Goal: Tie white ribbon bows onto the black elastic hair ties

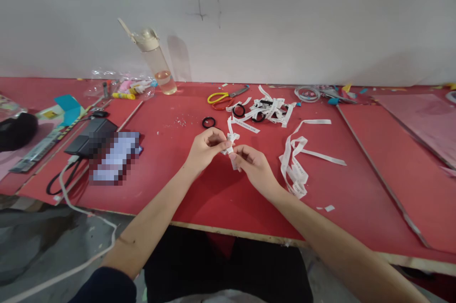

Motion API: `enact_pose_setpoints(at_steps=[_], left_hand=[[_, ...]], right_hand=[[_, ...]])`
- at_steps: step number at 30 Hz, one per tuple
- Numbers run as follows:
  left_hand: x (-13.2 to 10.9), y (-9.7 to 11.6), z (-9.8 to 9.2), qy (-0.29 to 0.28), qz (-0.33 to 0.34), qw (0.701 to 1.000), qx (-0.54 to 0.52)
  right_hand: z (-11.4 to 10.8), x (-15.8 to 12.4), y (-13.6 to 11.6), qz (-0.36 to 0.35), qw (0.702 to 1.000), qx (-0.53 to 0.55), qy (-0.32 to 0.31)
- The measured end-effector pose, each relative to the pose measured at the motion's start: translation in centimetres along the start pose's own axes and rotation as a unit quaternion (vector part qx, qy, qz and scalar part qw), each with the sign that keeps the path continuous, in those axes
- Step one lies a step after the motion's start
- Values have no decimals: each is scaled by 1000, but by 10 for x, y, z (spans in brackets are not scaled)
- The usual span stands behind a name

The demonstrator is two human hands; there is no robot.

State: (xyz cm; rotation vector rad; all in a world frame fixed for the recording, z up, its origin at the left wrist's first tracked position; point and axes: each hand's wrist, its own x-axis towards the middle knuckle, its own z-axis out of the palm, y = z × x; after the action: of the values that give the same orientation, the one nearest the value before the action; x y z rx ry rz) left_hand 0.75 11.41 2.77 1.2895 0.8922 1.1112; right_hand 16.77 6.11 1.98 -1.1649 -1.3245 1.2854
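Both hands meet over the middle of the red table, pinching a white printed ribbon (233,137) that looks folded or knotted between the fingertips. My left hand (208,147) grips its upper part with thumb and forefinger. On the lower part, my right hand (252,163) is closed, a short tail hanging below. Just beyond the left hand lies a black hair tie (208,122). Behind them is a pile of white ribbons with black hair ties (272,110). To the right, loose lengths of printed ribbon (295,170) lie in a tangle.
Scissors (228,97) with yellow and red handles lie near the wall. A clear water bottle (156,63) stands at the back left. Left on the table are a black power bank (90,137), a blurred-out phone (116,158) and a white cable (76,208). Coiled clear tubing (307,94) sits back right.
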Motion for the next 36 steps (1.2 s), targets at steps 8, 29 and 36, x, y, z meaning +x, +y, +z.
enact_pose_setpoints(at_steps=[8, 29, 36], left_hand=[[1, 0, -2, -17, 11, 999, 25], [-2, 6, -6, -57, 18, 996, 73], [-4, 7, -6, -85, 53, 989, 105]], right_hand=[[0, 0, 0, -14, 1000, -2, 1], [-2, 0, 1, -80, 990, -51, 102], [-10, 4, -1, -118, 977, -56, 168]])
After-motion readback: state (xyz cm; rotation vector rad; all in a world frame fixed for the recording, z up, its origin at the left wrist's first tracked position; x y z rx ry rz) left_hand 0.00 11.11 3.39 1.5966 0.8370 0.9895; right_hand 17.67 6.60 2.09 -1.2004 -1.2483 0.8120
